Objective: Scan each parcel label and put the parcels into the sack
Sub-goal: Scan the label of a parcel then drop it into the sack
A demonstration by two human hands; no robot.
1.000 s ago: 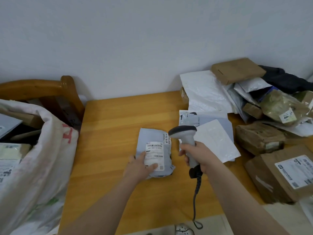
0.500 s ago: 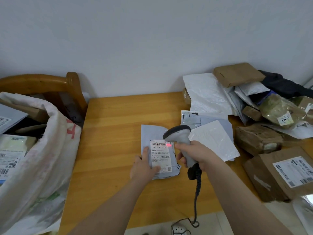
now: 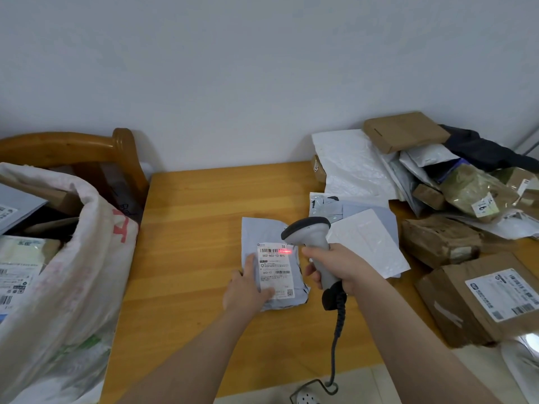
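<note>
A coiled cable (image 3: 336,342) hangs over the table's (image 3: 198,228) near edge, down from the scanner (image 3: 307,230). The right hand (image 3: 339,266) is wrapped round the scanner's handle, its head tipped down and left at the parcel (image 3: 262,231). That parcel, a grey mailer, lies flat at mid-table, a little nearer the near edge. The left hand (image 3: 248,290) lies on its near left part with fingers straight, pressing it down, the thumb on the label (image 3: 274,272). A red line of light (image 3: 285,251) falls on the barcode at the label's top right. The sack (image 3: 81,258) stands against the left edge, mouth open, with labelled parcels inside. A brown box (image 3: 446,304) sits at the right edge. Further back, a pile (image 3: 405,131) of mailers and boxes fills the far right corner. A chair (image 3: 125,153) stands behind the sack.
</note>
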